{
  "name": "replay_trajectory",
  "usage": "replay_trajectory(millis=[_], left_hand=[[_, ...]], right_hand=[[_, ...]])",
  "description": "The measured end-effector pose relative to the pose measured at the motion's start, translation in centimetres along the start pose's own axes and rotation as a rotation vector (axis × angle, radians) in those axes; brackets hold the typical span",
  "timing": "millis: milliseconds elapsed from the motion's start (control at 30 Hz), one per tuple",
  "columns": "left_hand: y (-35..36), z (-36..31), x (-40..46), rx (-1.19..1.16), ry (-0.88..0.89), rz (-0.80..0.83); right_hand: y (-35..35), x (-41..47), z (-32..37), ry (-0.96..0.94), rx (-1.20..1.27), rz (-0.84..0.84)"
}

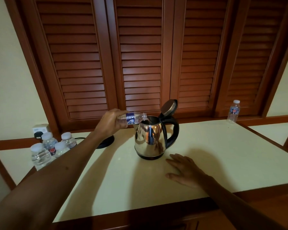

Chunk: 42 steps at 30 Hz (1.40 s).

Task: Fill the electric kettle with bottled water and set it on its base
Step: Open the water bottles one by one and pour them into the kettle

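**Object counts on the desk**

Water bottles, six in all: one tipped bottle (133,118) at the kettle's mouth; four capped bottles in a cluster at the left, namely the front bottle (39,155), the small front bottle (61,149), the rear left bottle (48,141) and the rear right bottle (68,139); one lone bottle (234,112) at the far right. Electric kettle (150,138): one, lid raised. Kettle base (106,141): one. Wall socket (41,128): one. Hands: two, the left hand (111,123) and the right hand (186,170). Louvred shutter panels (140,55): four. Desk (206,155): one.

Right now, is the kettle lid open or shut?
Open. The kettle has its lid flipped up behind the mouth, and the bottle in the left hand is tipped into the opening.
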State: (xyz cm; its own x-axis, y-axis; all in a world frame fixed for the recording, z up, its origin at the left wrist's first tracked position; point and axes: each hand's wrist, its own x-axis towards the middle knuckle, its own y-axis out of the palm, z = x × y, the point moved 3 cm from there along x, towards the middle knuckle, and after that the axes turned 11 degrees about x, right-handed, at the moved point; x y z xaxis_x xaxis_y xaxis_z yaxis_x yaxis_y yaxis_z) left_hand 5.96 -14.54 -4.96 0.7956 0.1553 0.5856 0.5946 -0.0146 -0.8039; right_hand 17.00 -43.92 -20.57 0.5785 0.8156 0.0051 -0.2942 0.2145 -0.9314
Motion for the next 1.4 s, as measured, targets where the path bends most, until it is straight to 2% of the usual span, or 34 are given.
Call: replay_trajectory(millis=[500, 1400], left_hand=[[-0.8, 0.0, 0.3, 0.077, 0.062, 0.037], [-0.9, -0.2, 1.7, 0.122, 0.005, 0.129]], right_hand=[[-0.1, 0.0, 0.3, 0.001, -0.017, -0.007], [0.0, 0.2, 0.2, 0.011, -0.008, -0.027]])
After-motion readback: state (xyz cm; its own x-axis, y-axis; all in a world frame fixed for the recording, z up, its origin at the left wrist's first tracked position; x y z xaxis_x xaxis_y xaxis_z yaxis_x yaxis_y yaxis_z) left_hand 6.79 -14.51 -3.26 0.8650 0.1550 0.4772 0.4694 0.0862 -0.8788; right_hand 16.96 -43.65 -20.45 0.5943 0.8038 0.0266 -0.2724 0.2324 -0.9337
